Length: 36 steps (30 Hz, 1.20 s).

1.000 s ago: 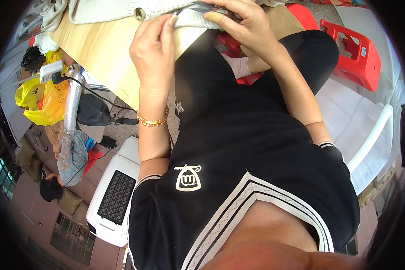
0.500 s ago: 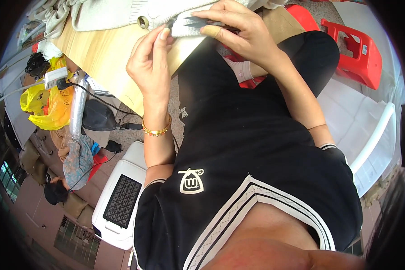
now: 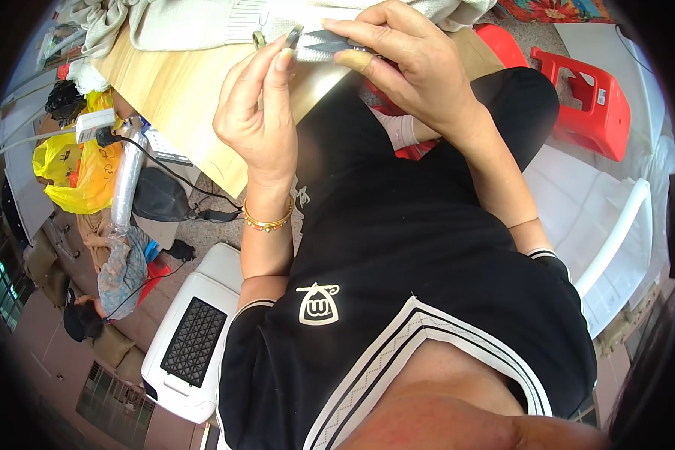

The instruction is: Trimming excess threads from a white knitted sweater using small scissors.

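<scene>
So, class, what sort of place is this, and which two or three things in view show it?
Probably a small garment workroom, perhaps in a home: pale knitted cloth lies on a wood-topped table, and the right hand holds dark-bladed snips.

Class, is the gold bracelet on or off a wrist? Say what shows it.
On: the gold bracelet curves round the wrist of the left hand.

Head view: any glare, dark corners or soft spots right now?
Head view: wooden table nearly washes out beside the left hand; head view: corners go black around the fisheye circle; head view: far-left window looks small and soft.
</scene>
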Tool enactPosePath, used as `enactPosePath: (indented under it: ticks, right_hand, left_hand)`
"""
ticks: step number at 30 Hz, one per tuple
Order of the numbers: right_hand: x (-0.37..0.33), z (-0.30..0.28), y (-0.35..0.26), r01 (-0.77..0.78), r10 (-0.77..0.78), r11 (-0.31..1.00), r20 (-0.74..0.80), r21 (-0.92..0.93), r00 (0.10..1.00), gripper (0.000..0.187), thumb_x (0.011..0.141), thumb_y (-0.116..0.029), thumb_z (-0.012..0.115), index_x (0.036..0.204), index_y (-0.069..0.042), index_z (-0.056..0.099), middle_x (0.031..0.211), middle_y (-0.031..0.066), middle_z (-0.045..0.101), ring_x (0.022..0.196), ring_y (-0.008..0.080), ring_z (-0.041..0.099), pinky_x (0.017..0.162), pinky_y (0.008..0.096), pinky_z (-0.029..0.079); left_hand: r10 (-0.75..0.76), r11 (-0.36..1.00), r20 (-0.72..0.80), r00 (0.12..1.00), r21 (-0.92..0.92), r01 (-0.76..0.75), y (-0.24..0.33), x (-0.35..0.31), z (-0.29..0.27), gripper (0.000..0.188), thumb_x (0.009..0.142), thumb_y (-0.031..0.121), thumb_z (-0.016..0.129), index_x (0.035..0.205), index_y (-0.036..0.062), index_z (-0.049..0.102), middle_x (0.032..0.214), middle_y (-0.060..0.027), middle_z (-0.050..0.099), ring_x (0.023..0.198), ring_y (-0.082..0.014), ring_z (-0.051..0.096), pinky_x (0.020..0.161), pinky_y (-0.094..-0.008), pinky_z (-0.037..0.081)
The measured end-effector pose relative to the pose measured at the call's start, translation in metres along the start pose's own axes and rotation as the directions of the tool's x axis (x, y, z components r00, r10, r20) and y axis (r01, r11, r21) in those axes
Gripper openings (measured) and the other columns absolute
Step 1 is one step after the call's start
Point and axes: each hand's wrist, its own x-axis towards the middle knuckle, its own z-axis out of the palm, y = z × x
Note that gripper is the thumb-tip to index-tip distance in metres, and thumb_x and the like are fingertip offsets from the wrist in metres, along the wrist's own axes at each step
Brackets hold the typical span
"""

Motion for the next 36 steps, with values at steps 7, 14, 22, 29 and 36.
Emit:
enactPosePath:
  ticks: [7,14,22,29,36]
  right_hand:
    - [0.007,-0.009,-0.016,-0.311,0.303,0.95,0.148,0.033,0.941,0.031,0.085,-0.007,0.074,0.115,-0.001,0.07,0.089,0.0109,0.061,0.078,0.0263,0.061,0.066,0.0333,0.049]
    - [-0.007,0.003,0.01,0.162,-0.171,0.981,-0.082,-0.105,0.982,0.03,0.086,-0.008,0.073,0.115,-0.002,0.07,0.09,0.0113,0.062,0.079,0.027,0.062,0.067,0.0339,0.049]
    - [-0.013,0.009,0.018,0.073,-0.072,0.997,-0.088,0.007,0.993,0.029,0.086,-0.008,0.073,0.114,-0.001,0.07,0.089,0.0118,0.061,0.079,0.0275,0.062,0.066,0.0346,0.049]
    - [-0.014,0.013,0.022,0.143,-0.15,0.985,-0.077,-0.092,0.986,0.029,0.085,-0.006,0.074,0.113,0.0,0.07,0.088,0.0121,0.061,0.077,0.0275,0.061,0.066,0.0348,0.048]
    - [-0.016,0.015,0.028,0.152,-0.154,0.988,-0.121,-0.021,0.981,0.027,0.084,-0.003,0.074,0.111,0.001,0.071,0.085,0.0124,0.062,0.074,0.0264,0.061,0.063,0.034,0.048]
  left_hand:
    - [0.003,1.0,0.003,1.0,-0.012,-0.003,0.0,-0.001,0.002,0.014,0.093,0.0,0.069,0.106,-0.0029,0.075,0.091,-0.0093,0.071,0.077,-0.0117,0.067,0.069,-0.0235,0.054]
    - [-0.027,0.999,0.011,1.0,-0.036,0.027,0.001,-0.001,0.005,0.015,0.093,-0.001,0.068,0.106,-0.003,0.075,0.092,-0.0095,0.072,0.078,-0.012,0.068,0.07,-0.0239,0.056]
    - [0.021,1.0,0.008,1.0,0.004,-0.021,0.0,-0.001,0.008,0.014,0.092,-0.001,0.07,0.105,-0.0026,0.075,0.094,-0.0109,0.073,0.079,-0.0126,0.069,0.072,-0.0244,0.056]
    - [-0.001,1.0,0.01,1.0,-0.009,0.001,0.0,-0.002,0.008,0.014,0.093,-0.001,0.069,0.106,-0.0028,0.075,0.092,-0.0098,0.072,0.078,-0.0115,0.068,0.072,-0.0241,0.055]
    - [-0.036,0.997,0.032,0.999,-0.065,0.038,-0.002,-0.003,0.009,0.015,0.094,-0.001,0.067,0.107,-0.004,0.074,0.09,-0.009,0.071,0.078,-0.0117,0.068,0.071,-0.0236,0.055]
